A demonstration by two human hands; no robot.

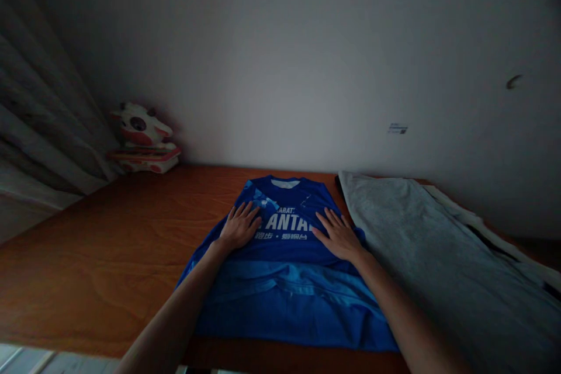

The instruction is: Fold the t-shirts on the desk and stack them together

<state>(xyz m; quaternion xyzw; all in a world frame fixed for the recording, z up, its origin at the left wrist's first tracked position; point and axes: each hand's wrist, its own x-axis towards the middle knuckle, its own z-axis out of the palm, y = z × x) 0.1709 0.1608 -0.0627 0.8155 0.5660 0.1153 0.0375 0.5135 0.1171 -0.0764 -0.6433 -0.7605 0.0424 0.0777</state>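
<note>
Left of the soft grey cloth [416, 251], the blue fabric shirt [284, 250] with white lettering lies chest flat, lower part not yet smooth; the left hand [240, 226] and right hand [339, 236] rest on it, fingers spread.

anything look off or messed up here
Nothing looks spilled. The blue shirt is rumpled toward its near end, creases running across it, so it isn't lying flat. On the wall, a curved thing stands out; whether hook or damage is unclear.

This looks like a home. A toy cow [146, 133] sits at the wooden tabletop's [109, 251] far left corner, beside a draped curtain [39, 99].
</note>
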